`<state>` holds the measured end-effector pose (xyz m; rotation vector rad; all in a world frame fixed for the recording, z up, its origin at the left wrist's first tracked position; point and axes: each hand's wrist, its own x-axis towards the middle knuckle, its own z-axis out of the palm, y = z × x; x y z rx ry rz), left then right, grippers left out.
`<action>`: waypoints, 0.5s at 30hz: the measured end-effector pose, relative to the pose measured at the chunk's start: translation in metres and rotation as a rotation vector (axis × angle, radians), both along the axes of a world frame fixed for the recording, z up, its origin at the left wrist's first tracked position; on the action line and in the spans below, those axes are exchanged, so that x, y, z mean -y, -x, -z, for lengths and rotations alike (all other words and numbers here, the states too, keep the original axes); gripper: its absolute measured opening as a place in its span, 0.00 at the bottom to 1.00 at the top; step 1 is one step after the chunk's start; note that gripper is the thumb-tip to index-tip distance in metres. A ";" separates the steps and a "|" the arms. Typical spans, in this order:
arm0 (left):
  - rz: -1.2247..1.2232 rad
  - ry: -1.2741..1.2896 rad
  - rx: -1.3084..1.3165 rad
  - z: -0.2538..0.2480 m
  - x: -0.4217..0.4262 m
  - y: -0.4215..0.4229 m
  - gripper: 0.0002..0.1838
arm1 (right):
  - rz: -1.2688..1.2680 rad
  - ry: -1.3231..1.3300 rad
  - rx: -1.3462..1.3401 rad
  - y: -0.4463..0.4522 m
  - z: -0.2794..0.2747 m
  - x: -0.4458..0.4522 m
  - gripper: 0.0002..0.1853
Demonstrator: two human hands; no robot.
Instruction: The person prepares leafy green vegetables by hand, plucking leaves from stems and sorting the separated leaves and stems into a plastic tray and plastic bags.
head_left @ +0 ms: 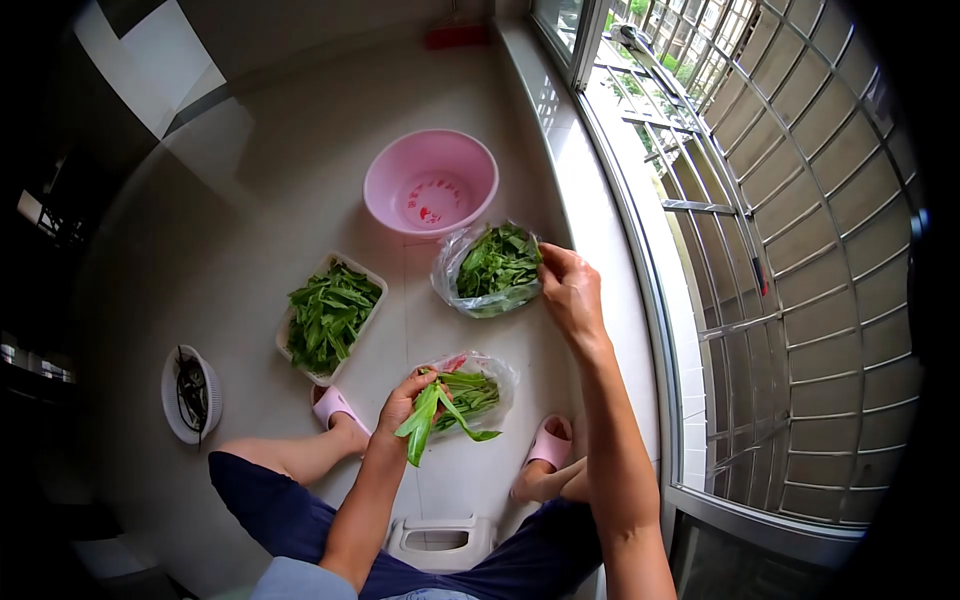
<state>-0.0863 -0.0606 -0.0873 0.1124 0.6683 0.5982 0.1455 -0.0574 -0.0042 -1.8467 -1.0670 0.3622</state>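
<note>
My left hand is closed around a leafy green vegetable stem, whose long leaves hang down over my fingers. Just beneath and to its right, a clear plastic bag lies on the floor with green stalks in it. My right hand is at the right rim of another clear plastic bag, filled with leafy greens. Its fingertips are pinched together; what they hold, if anything, I cannot make out.
A pink basin with red print stands beyond the bags. At left are a light tray heaped with greens and a white basket holding something dark. Pink slippers flank the stalks. A window ledge runs along the right.
</note>
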 end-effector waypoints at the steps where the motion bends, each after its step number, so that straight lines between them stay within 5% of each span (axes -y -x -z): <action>1: -0.001 0.006 0.010 0.000 -0.002 0.003 0.05 | -0.024 -0.052 0.009 0.002 0.001 -0.007 0.15; 5: 0.032 -0.021 -0.005 -0.003 -0.012 0.011 0.06 | -0.090 0.038 0.089 0.005 0.002 -0.021 0.20; 11: -0.029 -0.115 0.067 -0.008 -0.016 0.001 0.05 | -0.142 0.046 -0.133 0.006 -0.012 0.000 0.10; 15: 0.054 -0.148 0.064 -0.025 -0.007 -0.025 0.05 | -0.650 0.371 -0.362 0.017 -0.032 0.025 0.11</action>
